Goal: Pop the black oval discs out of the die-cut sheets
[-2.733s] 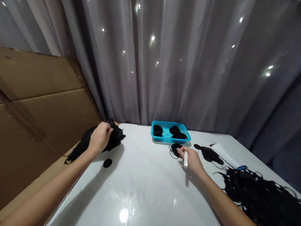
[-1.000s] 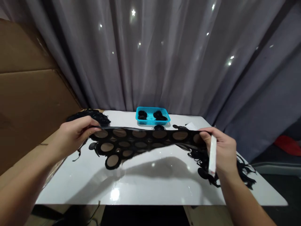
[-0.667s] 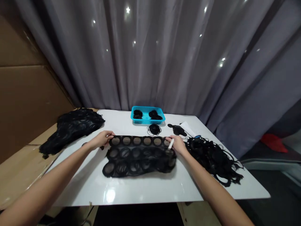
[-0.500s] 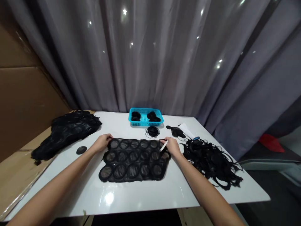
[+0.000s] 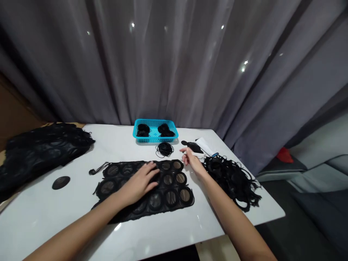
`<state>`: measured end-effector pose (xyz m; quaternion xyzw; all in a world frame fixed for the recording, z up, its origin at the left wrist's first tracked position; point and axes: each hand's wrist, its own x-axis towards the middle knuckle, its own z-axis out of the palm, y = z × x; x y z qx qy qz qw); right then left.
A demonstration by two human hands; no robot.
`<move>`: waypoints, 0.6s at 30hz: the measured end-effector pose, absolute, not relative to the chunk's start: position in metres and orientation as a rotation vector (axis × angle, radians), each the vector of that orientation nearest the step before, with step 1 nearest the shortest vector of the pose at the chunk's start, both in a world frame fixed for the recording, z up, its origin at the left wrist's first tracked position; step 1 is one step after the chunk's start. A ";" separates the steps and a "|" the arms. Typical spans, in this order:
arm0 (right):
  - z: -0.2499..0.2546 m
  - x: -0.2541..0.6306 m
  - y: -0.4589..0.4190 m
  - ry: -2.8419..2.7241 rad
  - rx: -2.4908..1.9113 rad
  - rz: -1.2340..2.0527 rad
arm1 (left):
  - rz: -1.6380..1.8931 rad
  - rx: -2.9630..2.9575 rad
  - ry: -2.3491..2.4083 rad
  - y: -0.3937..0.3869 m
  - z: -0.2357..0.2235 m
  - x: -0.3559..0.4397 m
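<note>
The single view comes from the person's head, facing forward and down across a glossy white rectangular table (image 5: 174,224) toward a pleated grey fabric curtain (image 5: 174,72), which fills the upper part. It is near enough that the bare left hand (image 5: 138,183) and bare right hand (image 5: 192,161) fall about mid-frame, yet wide enough to reach a grey upholstered seat (image 5: 326,181) at right. The far left is dim, perhaps brown cardboard (image 5: 11,108).
</note>
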<state>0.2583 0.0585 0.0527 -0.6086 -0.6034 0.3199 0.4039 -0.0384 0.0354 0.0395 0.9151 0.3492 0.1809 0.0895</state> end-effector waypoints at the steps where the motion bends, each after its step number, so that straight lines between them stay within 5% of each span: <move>1: 0.052 0.257 0.059 -1.521 -1.460 0.918 | 0.540 2.746 0.964 0.034 0.034 -0.020; 9: 0.029 0.261 0.061 -1.436 -1.231 1.317 | 0.572 2.815 0.894 0.025 0.009 0.031; 18: 0.026 0.271 0.062 -1.435 -1.243 1.282 | 0.491 2.896 0.959 0.022 0.012 0.029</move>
